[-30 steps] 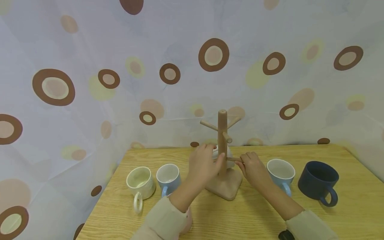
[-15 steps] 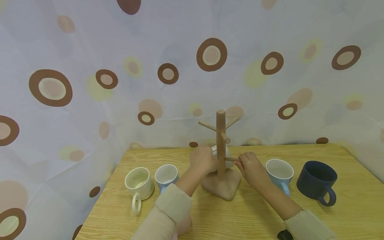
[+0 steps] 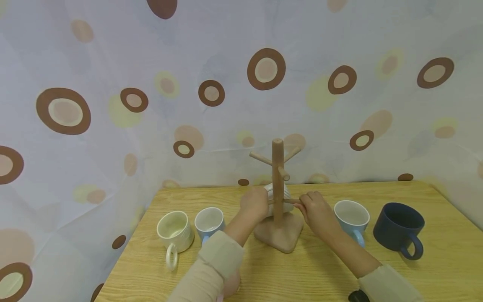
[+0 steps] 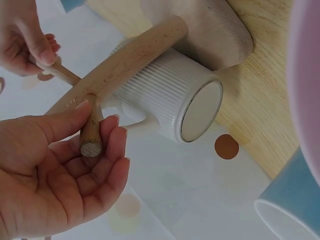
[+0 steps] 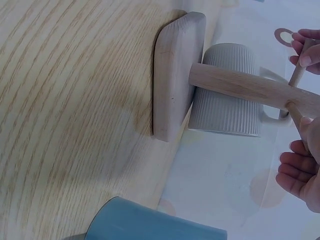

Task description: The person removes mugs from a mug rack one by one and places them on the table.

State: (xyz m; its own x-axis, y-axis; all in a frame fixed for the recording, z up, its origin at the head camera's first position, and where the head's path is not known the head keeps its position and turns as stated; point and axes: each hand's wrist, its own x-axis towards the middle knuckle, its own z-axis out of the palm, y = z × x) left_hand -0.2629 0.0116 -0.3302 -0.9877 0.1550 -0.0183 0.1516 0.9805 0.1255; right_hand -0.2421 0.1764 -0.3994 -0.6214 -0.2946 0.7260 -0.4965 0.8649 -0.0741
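Note:
A wooden mug tree (image 3: 278,180) stands mid-table, pegs branching from its post. My left hand (image 3: 254,204) pinches its lower left peg; in the left wrist view the thumb lies along that peg (image 4: 91,132), fingers curled beneath. On the other side my right hand (image 3: 317,213) pinches the lower right peg (image 3: 292,201) between thumb and fingers. Behind the post is a white ribbed mug (image 4: 160,92), its base facing outward in the left wrist view and its handle near the pegs. The post and my left hand partly cover it in the head view.
To the left stand a cream mug (image 3: 175,232) and a light blue mug (image 3: 209,222). A pink mug (image 3: 232,285) is partly behind my left sleeve. Rightward are another light blue mug (image 3: 351,214) and a navy mug (image 3: 398,226). A dark object (image 3: 358,296) lies by my right sleeve.
My left hand has drawn down and back from beside the post and ribbed mug to the lower left peg. My right hand keeps its hold on the right peg.

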